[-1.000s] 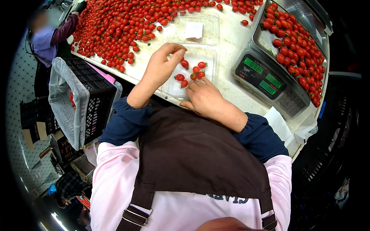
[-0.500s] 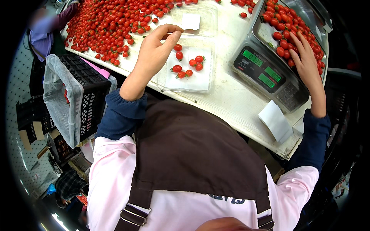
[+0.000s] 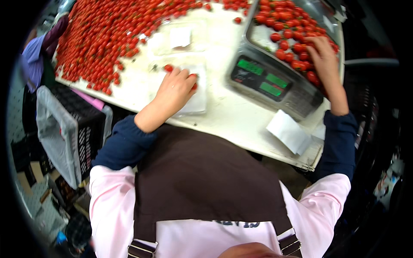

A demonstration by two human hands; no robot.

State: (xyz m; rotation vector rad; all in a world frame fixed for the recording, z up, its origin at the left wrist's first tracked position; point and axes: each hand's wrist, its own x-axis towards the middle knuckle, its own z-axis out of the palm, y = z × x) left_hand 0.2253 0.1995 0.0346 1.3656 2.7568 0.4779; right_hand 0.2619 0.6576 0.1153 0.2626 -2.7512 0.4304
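My left hand [image 3: 174, 91] is over a clear shallow plastic tray [image 3: 195, 113] with a white liner. Its fingers curl down over cherry tomatoes [image 3: 194, 85], which show at its right edge; the fingertips are partly hidden and blurred. One more tomato [image 3: 168, 68] shows just past the fingers. On the right stands a scale [image 3: 260, 80] with green displays and a metal pan [image 3: 248, 31] of cherry tomatoes. My right hand [image 3: 325, 56] reaches into that pan, thumb and forefinger apart, touching the tomatoes.
A large heap of cherry tomatoes [image 3: 107, 38] covers the table's far left. Another clear tray holds a white paper [image 3: 180, 37]. Folded white paper [image 3: 288, 131] lies below the scale. At left is a black crate [image 3: 84, 133] with a plastic liner. Another person's purple sleeve [image 3: 32, 60] shows far left.
My left hand has come down from above the tray onto the tomatoes in it. My right hand stays among the tomatoes in the scale's pan. The whole view has shifted.
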